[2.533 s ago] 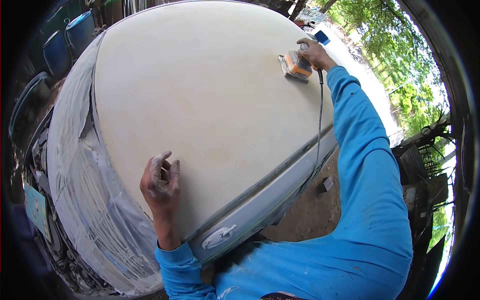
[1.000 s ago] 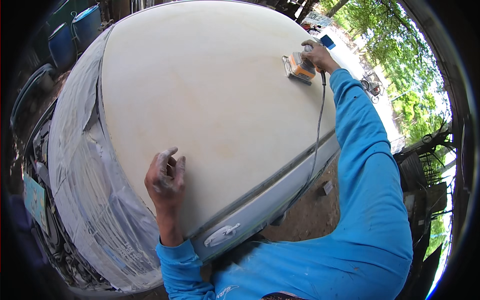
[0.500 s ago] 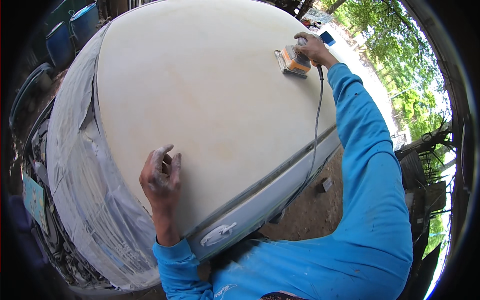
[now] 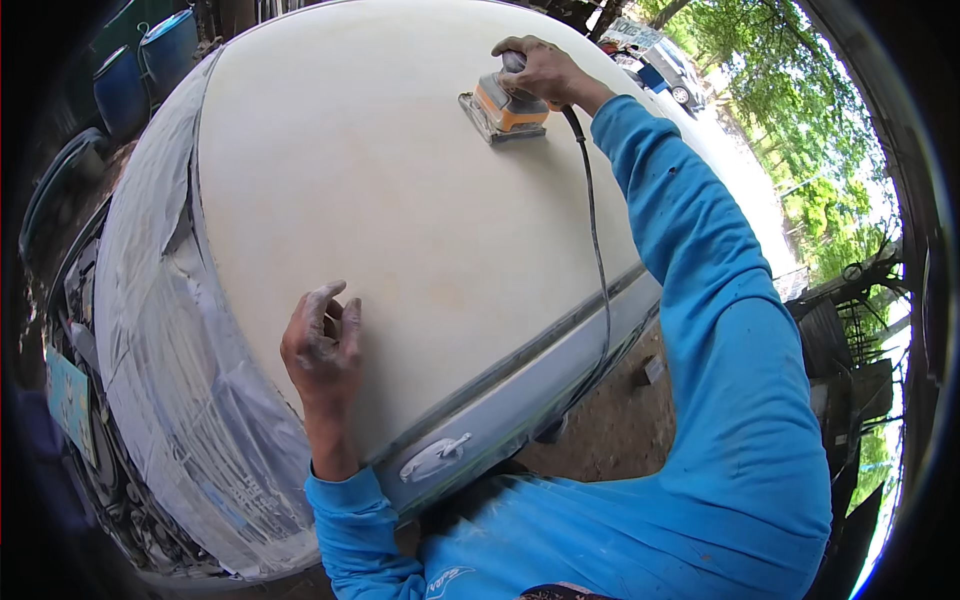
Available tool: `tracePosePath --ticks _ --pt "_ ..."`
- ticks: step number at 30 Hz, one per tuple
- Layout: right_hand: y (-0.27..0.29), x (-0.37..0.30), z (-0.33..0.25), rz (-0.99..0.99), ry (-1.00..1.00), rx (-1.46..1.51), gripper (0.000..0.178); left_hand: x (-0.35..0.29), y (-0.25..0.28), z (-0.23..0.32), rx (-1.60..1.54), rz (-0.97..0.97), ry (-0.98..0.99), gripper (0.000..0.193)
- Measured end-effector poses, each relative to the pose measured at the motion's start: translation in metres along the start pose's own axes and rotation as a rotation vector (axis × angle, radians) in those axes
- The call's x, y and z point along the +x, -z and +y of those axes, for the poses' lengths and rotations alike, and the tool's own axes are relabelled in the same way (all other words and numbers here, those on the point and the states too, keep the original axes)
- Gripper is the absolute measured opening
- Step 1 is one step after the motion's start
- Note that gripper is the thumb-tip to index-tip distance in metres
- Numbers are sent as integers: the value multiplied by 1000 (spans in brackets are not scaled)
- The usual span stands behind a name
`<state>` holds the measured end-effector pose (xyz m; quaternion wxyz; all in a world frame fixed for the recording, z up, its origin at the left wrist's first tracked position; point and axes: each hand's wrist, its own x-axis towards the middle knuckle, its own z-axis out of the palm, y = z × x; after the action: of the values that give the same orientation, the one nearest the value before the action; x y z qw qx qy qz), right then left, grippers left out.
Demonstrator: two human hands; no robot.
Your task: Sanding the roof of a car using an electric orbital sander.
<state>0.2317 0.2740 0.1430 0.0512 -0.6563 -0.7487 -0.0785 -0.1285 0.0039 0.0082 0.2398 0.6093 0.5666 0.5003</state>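
My right hand [image 4: 545, 72] is wrapped round the grip of an orange and grey electric sander [image 4: 508, 108]. The sander's square pad sits on the cream-coloured car roof [image 4: 400, 190], toward its far right side. From the tool a dark power cord [image 4: 597, 235] runs back over the roof's near edge. Dusty with white powder, my left hand [image 4: 322, 345] is over the roof's near left part, fingers loosely bent and apart, holding nothing. Whether its fingertips touch the surface I cannot tell.
Wrinkled plastic sheeting [image 4: 190, 400] covers the windshield side at left. Along the roof's near side runs a dark channel [image 4: 510, 365], with a crumpled white scrap [image 4: 437, 460] below it. Blue barrels [image 4: 168, 48] stand far left; a parked vehicle [image 4: 675, 75] shows far right.
My right hand has moved the sander leftward and slightly away across the roof, and the cord has shifted left with it. My left hand has hardly moved.
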Motion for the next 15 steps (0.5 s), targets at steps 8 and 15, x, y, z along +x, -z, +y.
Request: tracePosePath --ticks 8,15 --pt "13 -20 82 -30 -75 19 57 3 1 -4 0 9 -31 23" --pt "18 -70 183 -60 -319 105 63 2 0 -1 -2 -7 30 23"
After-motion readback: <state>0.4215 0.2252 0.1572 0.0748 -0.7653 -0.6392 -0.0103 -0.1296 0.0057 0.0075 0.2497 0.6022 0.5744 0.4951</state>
